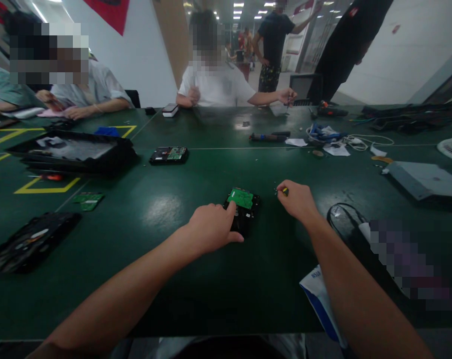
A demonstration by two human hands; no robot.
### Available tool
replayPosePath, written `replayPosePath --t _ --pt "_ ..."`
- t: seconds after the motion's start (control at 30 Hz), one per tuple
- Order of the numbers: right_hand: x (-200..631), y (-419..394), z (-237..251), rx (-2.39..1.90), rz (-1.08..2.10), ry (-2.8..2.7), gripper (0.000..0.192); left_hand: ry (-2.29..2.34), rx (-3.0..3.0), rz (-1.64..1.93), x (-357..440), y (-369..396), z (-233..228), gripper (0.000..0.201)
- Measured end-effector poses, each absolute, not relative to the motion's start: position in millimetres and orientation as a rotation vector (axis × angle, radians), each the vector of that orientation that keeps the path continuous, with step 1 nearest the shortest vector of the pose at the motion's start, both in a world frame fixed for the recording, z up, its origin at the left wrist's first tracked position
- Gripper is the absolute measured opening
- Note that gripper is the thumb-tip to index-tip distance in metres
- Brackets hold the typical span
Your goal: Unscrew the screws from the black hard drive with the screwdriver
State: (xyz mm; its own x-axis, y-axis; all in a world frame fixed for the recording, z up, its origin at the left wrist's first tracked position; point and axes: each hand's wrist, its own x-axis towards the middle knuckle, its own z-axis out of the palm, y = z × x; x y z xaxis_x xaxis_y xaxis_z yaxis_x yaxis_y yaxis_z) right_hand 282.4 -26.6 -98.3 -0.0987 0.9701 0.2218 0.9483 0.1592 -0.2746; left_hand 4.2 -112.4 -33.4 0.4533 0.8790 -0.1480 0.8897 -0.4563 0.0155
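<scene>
A black hard drive [245, 221] with a green circuit board [241, 198] facing up lies flat on the dark green table. Closed around its left side is my left hand [213, 225], with the thumb along the near end and a fingertip by the board. To the right of the drive, my right hand [296, 200] grips what looks like a small screwdriver [285, 191]; only a yellow and black piece of it shows, the rest hidden by the fingers. Tiny screw-like bits [275, 189] lie on the table beside those fingertips.
Another drive [169, 155] sits farther back, with stacked black trays [76, 154] to its left. At left are a loose circuit board [89, 200] and a black drive casing [33, 242]. A grey metal box [427, 179] and cables [326, 133] occupy the right. Several people are across the table.
</scene>
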Motion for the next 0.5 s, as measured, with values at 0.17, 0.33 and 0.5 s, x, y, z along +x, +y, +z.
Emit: replayPosePath --t 0.17,0.33,0.5 --pt "274.9 -32.0 -90.7 -1.768 0.121 -2.151 0.016 1.253 2.622 -0.326 -7.4 -103.9 -17.5 0.078" --pt "254.1 -50.6 -71.6 -1.560 0.401 -2.153 0.016 1.297 2.624 -0.189 -15.9 -86.6 -29.9 0.093" --pt "247.4 -57.7 -68.4 -1.484 0.964 -1.987 0.018 1.205 2.702 0.090 -26.1 -66.0 -56.0 0.118"
